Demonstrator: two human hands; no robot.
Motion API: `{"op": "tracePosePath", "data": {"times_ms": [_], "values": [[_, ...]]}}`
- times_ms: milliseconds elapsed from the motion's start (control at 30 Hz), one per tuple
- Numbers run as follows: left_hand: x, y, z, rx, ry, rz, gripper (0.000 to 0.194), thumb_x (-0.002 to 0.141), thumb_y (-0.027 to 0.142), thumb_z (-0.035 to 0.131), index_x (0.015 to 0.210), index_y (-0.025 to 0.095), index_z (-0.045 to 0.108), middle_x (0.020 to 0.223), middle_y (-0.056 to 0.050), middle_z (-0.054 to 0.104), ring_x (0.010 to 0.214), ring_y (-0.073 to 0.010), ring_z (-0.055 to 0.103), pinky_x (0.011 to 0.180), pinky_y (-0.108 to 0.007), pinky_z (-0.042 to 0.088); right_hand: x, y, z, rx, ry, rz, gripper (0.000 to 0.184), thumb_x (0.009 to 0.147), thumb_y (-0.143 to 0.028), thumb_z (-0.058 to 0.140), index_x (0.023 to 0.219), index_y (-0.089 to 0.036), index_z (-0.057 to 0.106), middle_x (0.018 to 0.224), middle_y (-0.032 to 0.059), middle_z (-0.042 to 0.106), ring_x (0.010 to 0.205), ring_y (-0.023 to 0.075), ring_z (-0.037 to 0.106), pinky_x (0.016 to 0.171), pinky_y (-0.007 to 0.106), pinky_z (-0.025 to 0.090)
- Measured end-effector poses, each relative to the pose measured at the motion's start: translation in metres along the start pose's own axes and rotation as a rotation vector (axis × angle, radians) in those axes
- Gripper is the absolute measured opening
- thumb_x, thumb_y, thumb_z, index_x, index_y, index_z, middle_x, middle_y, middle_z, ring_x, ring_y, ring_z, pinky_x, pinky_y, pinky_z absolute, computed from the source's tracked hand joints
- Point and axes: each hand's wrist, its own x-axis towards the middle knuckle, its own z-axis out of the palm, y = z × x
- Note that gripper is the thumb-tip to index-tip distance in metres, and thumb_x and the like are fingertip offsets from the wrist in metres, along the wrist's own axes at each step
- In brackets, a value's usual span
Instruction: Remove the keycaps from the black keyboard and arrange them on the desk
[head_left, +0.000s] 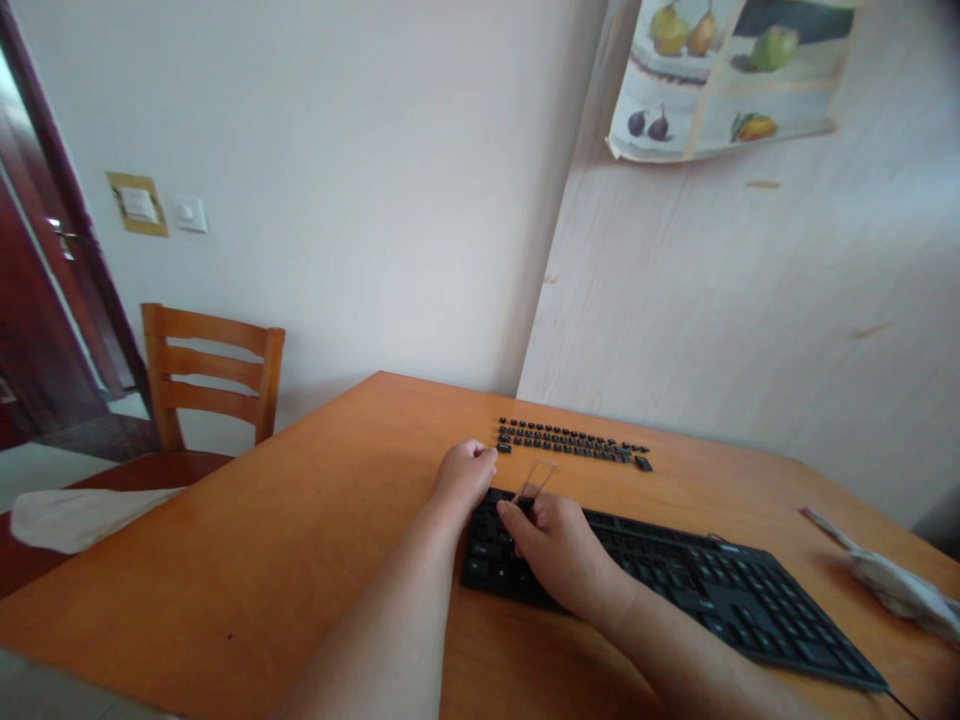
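The wire keycap puller (pixel 527 480), best gripped lightly, is clamped by the right hand (pixel 566 548) over the keyboard (pixel 739 590). The left hand's (pixel 466 474) fingers are closed together beside loose keycaps (pixel 556 437); anything pinched cannot be made out.

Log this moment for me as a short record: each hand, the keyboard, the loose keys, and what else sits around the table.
left hand: fingers curled, beside the left end of the loose keycaps; contents hidden
right hand: gripping a thin two-pronged wire tool, over the keyboard's left part
keyboard: black, on the wooden table, partly covered by the right hand
loose keycaps: black, laid out in rows beyond the keyboard
right side of table: pale, crumpled item, identity unclear
left of table: wooden chair
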Motion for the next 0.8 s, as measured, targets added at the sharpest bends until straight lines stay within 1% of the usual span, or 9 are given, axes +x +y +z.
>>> {"op": "tracePosePath", "data": {"times_ms": [133,267,433,600,800], "values": [[-0.001,0.002,-0.001,0.025,-0.005,0.010,0.020,0.079,0.034,0.055,0.067,0.020,0.062,0.068,-0.004,0.071,0.057,-0.0151,0.060,0.052,-0.024,0.036,0.000,-0.005,0.002,0.039,-0.009,-0.009,0.028,0.087,-0.036,0.053,0.064,-0.021,0.055,0.051,-0.0012,0.056,0.048,0.0146,0.051,0.050,0.026,0.034],[-0.002,0.006,-0.003,0.061,-0.006,0.028,0.020,0.079,0.034,0.055,0.067,0.019,0.062,0.067,-0.005,0.070,0.058,-0.0162,0.059,0.053,-0.025,0.036,0.000,-0.001,0.005,0.038,-0.024,-0.007,0.027,0.087,-0.037,0.053,0.066,-0.021,0.058,0.052,-0.0006,0.058,0.049,0.0151,0.051,0.050,0.026,0.034],[-0.006,0.011,-0.003,0.123,-0.018,0.065,0.023,0.080,0.035,0.055,0.065,0.020,0.063,0.066,-0.005,0.068,0.061,-0.0177,0.059,0.055,-0.026,0.036,0.002,0.008,0.007,0.046,0.036,-0.023,0.020,0.082,-0.035,0.059,0.068,-0.021,0.060,0.060,0.0015,0.062,0.057,0.0171,0.056,0.053,0.026,0.036],[-0.013,0.015,-0.002,0.181,-0.056,0.109,0.020,0.076,0.036,0.059,0.067,0.020,0.065,0.067,-0.004,0.068,0.064,-0.0184,0.058,0.057,-0.025,0.034,0.001,0.007,0.007,0.058,0.046,-0.001,0.020,0.084,-0.030,0.054,0.066,-0.021,0.054,0.057,-0.0016,0.058,0.055,0.0148,0.053,0.054,0.025,0.036],[-0.021,0.017,-0.001,0.249,-0.029,0.129,0.018,0.076,0.035,0.061,0.064,0.022,0.063,0.065,-0.004,0.066,0.065,-0.0198,0.057,0.061,-0.027,0.032,0.002,0.008,0.008,0.110,0.120,0.048,0.023,0.083,-0.030,0.054,0.062,-0.020,0.051,0.053,-0.0023,0.053,0.052,0.0131,0.050,0.053,0.025,0.036]]}}
